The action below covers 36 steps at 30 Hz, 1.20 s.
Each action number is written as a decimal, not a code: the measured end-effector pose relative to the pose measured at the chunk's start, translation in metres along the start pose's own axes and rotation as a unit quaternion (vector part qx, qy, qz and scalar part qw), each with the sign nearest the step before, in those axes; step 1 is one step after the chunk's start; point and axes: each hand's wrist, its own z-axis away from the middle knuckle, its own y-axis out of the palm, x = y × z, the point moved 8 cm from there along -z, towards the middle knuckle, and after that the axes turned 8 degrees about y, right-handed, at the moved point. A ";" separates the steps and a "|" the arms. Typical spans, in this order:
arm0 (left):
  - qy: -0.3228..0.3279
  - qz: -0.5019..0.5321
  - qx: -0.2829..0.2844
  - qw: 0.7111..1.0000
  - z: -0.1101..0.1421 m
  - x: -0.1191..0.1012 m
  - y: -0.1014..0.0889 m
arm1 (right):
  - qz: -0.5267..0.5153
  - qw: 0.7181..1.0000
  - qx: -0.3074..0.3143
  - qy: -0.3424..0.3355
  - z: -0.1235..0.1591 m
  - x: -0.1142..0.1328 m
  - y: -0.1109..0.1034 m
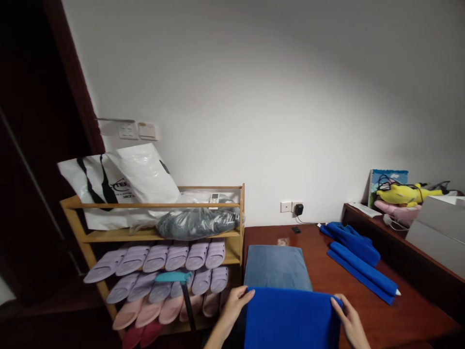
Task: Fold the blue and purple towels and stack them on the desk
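A bright blue cloth (292, 317) hangs stretched between my two hands at the bottom of the view. Its upper left corner is pinched by my left hand (234, 308). My right hand (348, 320) grips the upper right corner, thumb in front. Behind the cloth, a grey-blue folded cloth (278, 265) lies flat on the reddish-brown table (265, 236); the held cloth covers its near part. Further right on the table lie a rolled blue cloth (363, 272) and a crumpled blue cloth (350, 240). The lower part of the held cloth runs out of view.
Left of the table stands a wooden shoe rack (242, 213) with rows of slippers (156, 257), a white bag (145, 174) and a plastic-wrapped bundle (199, 222). A raised ledge on the right carries a yellow plush toy (399, 195) and a white box (441, 228). A black plug (299, 209) sits in the wall socket.
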 end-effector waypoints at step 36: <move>0.023 0.124 -0.013 0.992 -0.092 -0.092 -0.078 | -0.005 0.990 0.139 -0.027 -0.105 0.150 0.016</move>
